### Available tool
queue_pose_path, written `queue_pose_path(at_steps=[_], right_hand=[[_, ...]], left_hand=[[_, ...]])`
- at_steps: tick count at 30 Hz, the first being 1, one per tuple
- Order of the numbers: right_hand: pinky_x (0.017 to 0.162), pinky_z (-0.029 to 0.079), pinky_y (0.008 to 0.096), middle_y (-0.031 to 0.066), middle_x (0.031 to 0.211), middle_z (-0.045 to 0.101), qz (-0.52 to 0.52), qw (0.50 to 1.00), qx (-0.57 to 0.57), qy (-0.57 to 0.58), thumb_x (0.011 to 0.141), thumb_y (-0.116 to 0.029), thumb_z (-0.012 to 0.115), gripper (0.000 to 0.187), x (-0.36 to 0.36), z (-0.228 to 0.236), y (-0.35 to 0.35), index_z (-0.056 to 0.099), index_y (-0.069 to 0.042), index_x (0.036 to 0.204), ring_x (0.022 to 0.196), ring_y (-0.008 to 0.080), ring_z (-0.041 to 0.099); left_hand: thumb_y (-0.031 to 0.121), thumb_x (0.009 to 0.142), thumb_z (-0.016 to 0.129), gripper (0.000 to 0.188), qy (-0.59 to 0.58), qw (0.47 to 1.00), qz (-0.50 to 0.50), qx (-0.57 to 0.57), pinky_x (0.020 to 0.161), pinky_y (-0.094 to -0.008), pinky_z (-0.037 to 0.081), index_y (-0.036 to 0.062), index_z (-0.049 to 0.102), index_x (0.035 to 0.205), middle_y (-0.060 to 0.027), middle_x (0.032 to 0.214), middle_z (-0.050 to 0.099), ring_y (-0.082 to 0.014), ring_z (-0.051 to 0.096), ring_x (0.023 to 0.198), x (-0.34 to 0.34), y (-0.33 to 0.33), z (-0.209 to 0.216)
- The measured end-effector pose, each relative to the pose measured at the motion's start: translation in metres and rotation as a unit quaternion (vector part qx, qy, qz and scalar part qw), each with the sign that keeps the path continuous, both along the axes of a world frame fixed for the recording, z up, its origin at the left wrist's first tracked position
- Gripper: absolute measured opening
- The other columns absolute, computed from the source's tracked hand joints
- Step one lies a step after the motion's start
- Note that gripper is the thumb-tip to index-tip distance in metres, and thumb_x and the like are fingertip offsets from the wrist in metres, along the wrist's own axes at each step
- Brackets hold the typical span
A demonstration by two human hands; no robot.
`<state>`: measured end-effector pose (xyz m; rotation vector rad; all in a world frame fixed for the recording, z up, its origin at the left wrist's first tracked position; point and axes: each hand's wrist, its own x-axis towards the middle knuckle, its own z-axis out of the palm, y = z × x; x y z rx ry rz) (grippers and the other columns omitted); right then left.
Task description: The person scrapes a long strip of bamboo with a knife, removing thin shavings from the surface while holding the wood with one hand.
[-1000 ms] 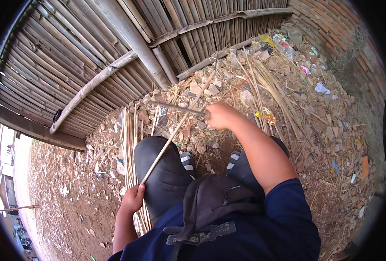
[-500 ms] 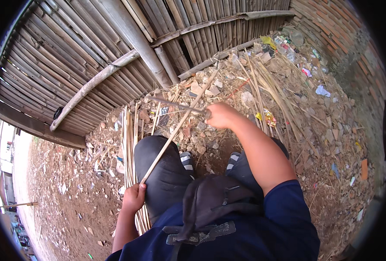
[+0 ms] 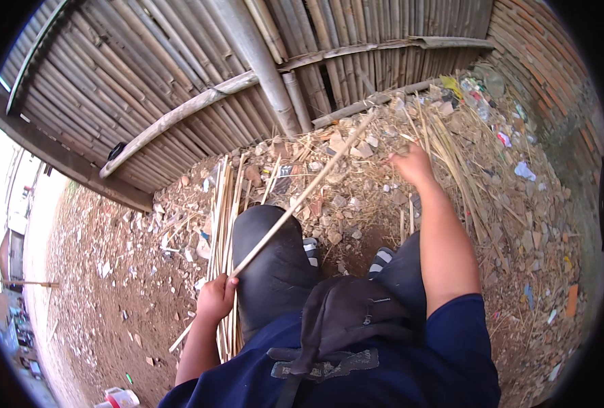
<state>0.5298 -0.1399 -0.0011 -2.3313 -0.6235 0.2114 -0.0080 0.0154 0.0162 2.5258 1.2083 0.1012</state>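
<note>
My left hand point(image 3: 216, 299) is closed around the lower end of a long, pale bamboo strip point(image 3: 295, 207). The strip slants up and away to the right, passing over my left knee point(image 3: 268, 234). My right hand point(image 3: 414, 165) is closed, out to the right of the strip's far end and apart from it. Half a second ago it gripped a long-bladed knife; the blade is hard to make out now. Beside my left leg, a bundle of thin bamboo strips point(image 3: 223, 217) lies partly under my left hand and forearm.
A bamboo wall point(image 3: 186, 88) with a thick post point(image 3: 261, 64) stands ahead. At right is a brick wall point(image 3: 543, 61). More bamboo strips point(image 3: 455, 160) lie on the rubble-strewn ground, with litter point(image 3: 482, 102) in the far corner. A white-and-red container point(image 3: 118, 399) is at lower left.
My right hand has moved right and farther out, away from the strip that the knife blade crossed. My left hand keeps its hold on the strip. The whole view has shifted slightly.
</note>
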Motion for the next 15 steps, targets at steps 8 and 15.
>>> queue_pose_path(at_steps=[8,15], right_hand=[[0.065,0.049,0.0361,0.0069,0.079,0.069,-0.074,0.980,0.166,0.077,0.084,-0.027,0.079,0.026,0.020,0.004,-0.026,0.069,-0.004,0.093,0.068,0.0192,0.062],[0.044,0.038,0.0259,-0.0016,0.066,0.054,-0.098,0.946,0.225,0.214,0.087,-0.025,0.078,0.022,-0.003,0.022,-0.010,0.065,-0.009,0.095,0.048,0.0083,0.048]], left_hand=[[0.039,0.104,0.048,0.044,-0.054,0.979,0.178,0.083,0.063,-0.0582,0.045,0.0012,0.059,0.084,-0.0251,0.073,0.064,-0.0491,0.062,0.071,-0.111,0.026,-0.063],[0.042,0.102,0.051,0.043,-0.006,0.962,0.261,0.081,0.063,-0.0596,0.044,0.0037,0.058,0.083,-0.0260,0.072,0.064,-0.0497,0.061,0.071,-0.158,0.026,-0.102]])
